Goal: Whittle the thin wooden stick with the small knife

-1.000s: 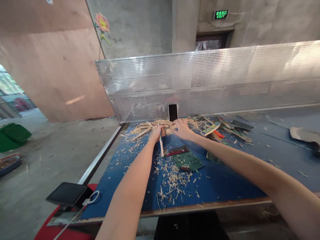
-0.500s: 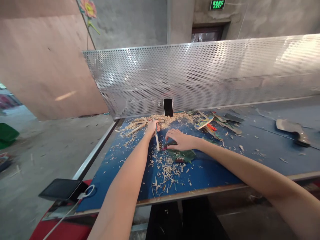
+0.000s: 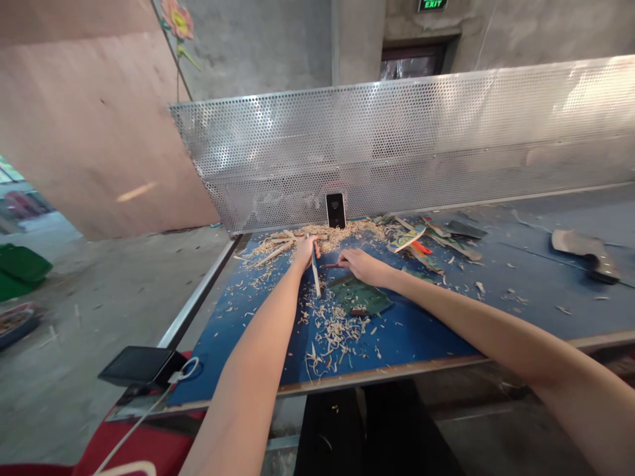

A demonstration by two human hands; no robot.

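Note:
My left hand is closed round a thin pale wooden stick with a blue upper part, its lower end pointing toward me. To its right, my right hand pinches a slim reddish-brown tool whose tip points left at the stick, a small gap apart. A dark green leaf-like sheet lies on the blue tabletop below my right hand, with a small dark brown piece on it. Curled wood shavings are scattered in front of the stick.
A phone leans on the perforated metal panel behind more shavings. Coloured strips lie right of it, and a curved blade-like piece farther right. A black device with a white cable sits at the left corner.
My right hand, before open over the green sheet, has closed on the slim tool and risen slightly from the sheet. The left hand keeps its hold on the stick. The view has shifted a little.

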